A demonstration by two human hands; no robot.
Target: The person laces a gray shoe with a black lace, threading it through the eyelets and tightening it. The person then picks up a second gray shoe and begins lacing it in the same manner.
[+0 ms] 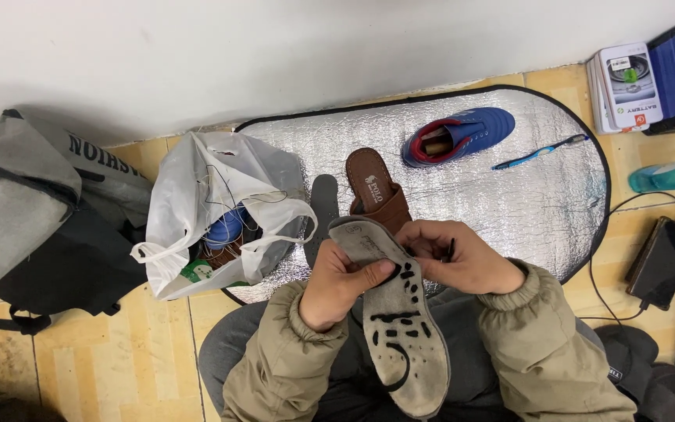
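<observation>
Both hands grip insole: left hand [339,283] pinches edge, right hand [462,262] closed at toe. Insole [400,328] looks light, floppy; I'd hold mid-edge.

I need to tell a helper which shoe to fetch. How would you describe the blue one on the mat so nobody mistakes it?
Find the silver oval mat by the wall. At its far side lies the blue shoe, red-lined, beside a blue toothbrush; the brown sandal is open-topped.

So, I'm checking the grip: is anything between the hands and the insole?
Nothing visible. The left hand grips the grey insole directly, thumb on top. The right hand touches its upper edge, with a small dark thing between its fingers.
</observation>
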